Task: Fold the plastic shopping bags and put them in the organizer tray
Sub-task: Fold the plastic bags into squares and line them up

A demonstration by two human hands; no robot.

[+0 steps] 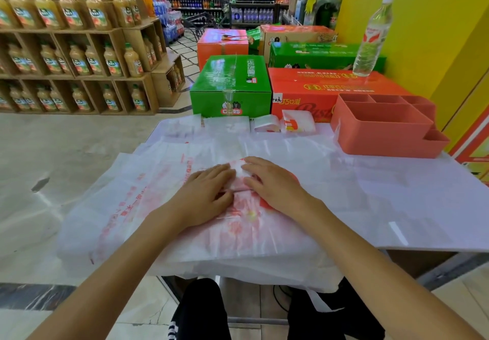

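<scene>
Both hands (238, 188) pressing flat on folded bag (239, 178) — tray (391, 143) apart.

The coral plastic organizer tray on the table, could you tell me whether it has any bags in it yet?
Empty. The coral plastic organizer tray shows bare compartment floors; two small folded white bags lie on the table beside it, outside it.

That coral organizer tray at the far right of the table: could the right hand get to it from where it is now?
Probably yes. The organizer tray sits ahead and to the right of the right hand, with only flat plastic and bare table between them. Both hands are pressing a folded bag, though.
</scene>
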